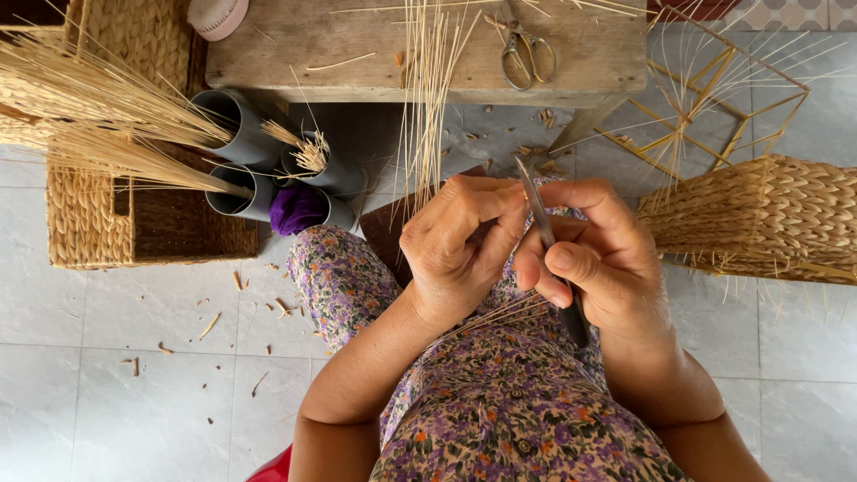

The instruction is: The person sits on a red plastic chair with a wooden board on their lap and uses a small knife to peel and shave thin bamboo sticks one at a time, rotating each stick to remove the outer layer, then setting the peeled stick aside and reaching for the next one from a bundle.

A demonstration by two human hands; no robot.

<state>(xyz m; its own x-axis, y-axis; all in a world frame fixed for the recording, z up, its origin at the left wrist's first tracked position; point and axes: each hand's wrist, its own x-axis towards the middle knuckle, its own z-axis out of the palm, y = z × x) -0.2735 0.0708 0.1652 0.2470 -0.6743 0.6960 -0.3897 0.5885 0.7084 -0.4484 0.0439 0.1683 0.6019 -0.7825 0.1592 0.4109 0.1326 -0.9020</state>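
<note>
My left hand [460, 245] is closed around a thin bundle of pale straw strips [427, 98] that rises from my fist up over the wooden bench [357, 49]; the strips' lower ends stick out below my palm over my floral lap. My right hand [594, 259] grips a narrow knife [538, 214], its grey blade pointing up and away between both hands, its dark handle running down under my palm. The blade lies close beside my left fingers. Both hands hover just above my knees.
Scissors [527, 54] lie on the bench. Grey tubes [254, 152] at its left foot hold straw bundles and purple material. Woven baskets stand left [107, 219] and right [768, 219], a straw frame [714, 98] behind the right one. Straw scraps litter the tiled floor [134, 357].
</note>
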